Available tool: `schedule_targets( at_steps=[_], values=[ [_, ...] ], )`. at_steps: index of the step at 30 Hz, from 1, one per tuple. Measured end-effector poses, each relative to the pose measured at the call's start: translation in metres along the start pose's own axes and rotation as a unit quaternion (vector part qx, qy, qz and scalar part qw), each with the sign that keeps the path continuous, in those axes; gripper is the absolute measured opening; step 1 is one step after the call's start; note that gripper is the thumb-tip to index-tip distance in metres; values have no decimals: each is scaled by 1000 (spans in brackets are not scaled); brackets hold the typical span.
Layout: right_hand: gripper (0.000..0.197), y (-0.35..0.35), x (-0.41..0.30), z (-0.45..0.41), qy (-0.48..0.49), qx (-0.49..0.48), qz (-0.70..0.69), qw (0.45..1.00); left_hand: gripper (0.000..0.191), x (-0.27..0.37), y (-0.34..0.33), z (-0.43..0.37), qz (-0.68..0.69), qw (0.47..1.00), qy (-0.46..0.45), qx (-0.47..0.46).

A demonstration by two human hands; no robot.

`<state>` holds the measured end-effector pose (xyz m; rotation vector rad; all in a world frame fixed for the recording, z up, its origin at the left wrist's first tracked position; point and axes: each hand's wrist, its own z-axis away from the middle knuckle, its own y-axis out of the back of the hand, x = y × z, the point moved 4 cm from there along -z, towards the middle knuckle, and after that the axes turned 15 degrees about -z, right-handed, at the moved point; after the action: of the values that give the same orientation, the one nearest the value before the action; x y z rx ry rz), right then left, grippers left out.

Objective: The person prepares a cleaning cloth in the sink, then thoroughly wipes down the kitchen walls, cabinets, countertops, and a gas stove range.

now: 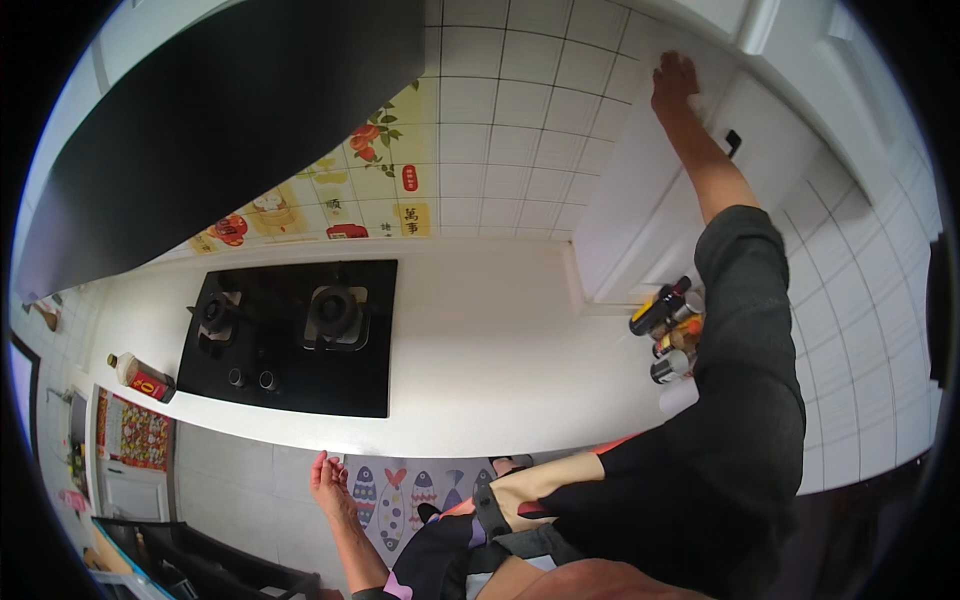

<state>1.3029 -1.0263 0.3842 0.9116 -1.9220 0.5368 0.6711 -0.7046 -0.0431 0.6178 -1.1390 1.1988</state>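
My right hand (674, 79) is raised at the upper right, against the upper part of a white boxed-in column or cabinet side (637, 180) in the corner. Whether it holds a cloth or anything else cannot be told. To the right of that forearm is a small black handle (733, 142) on a white cabinet door. My left hand (329, 478) hangs just past the front edge of the white countertop (487, 360), its fingers loosely curled and no object visible in it. Below the raised arm, seasoning bottles and jars (671, 330) stand grouped on the counter.
A black two-burner gas hob (289, 337) is set in the counter, with a bottle of dark liquid (142, 377) to its left. A large black range hood (225, 127) overhangs the upper left. White upper cabinets (862, 82) lie close by the raised arm. A fish-patterned mat (409, 506) covers the floor.
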Motion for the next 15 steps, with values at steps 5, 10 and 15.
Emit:
schedule_targets(
  at_steps=[5, 10, 15],
  values=[
    [45, -97, -198, 24, -125, -32, -338, 932, 17, -13, -45, 3, 46, 998, -21, -48],
    [28, -71, -211, -4, -173, 195, -575, 775, 17, -15, -47, 23, 31, 999, 11, 16],
    [38, -20, -44, -117, -553, 349, -564, 505, 19, -17, -19, 31, 19, 998, -4, 58]
  ],
)
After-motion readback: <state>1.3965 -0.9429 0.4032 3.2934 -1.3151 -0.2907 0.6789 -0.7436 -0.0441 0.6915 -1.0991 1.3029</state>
